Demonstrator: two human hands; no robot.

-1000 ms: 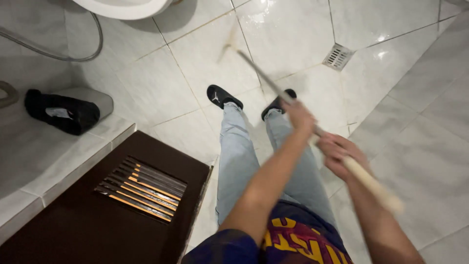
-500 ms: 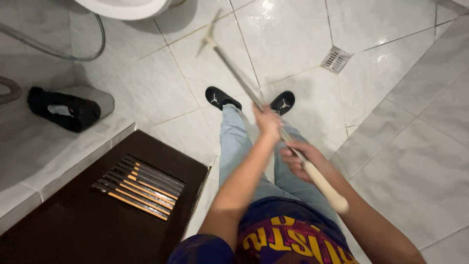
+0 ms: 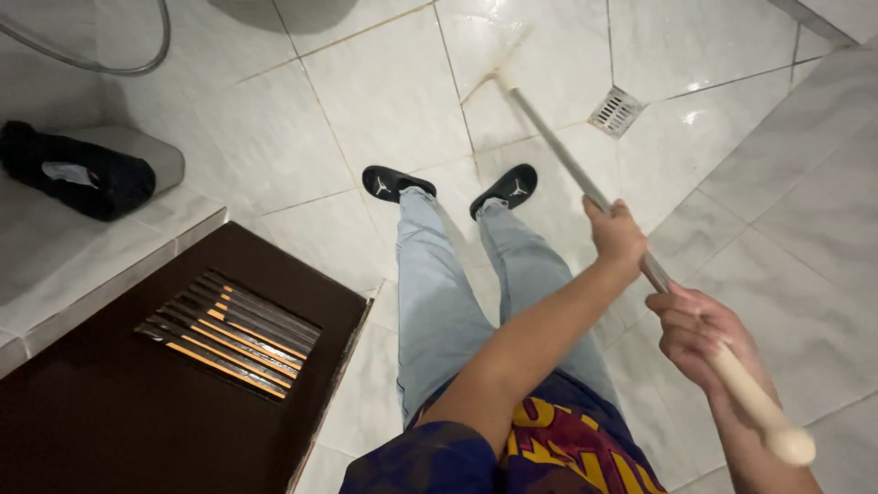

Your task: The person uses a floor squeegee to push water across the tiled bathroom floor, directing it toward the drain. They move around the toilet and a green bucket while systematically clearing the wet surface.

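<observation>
I hold a long pale wooden stick [image 3: 558,151] slanted over a wet white tiled floor. My left hand [image 3: 617,236] grips it about halfway along. My right hand [image 3: 702,331] grips it lower, close to the rounded butt end [image 3: 788,444]. The far end of the stick [image 3: 504,80] touches the tile near a grout line; whatever is fitted there is blurred. My feet in black slippers [image 3: 398,183] [image 3: 509,188] stand just left of the stick, in light blue jeans.
A square metal floor drain [image 3: 615,112] lies right of the stick's tip. A dark brown panel with a slatted vent [image 3: 229,334] fills the lower left. A black object [image 3: 87,181] rests on a raised tiled ledge, and a grey hose [image 3: 137,66] curves at top left.
The stick and both hands swung left, then back right; its tip is closer to the drain. The white bowl at the top edge has left the view.
</observation>
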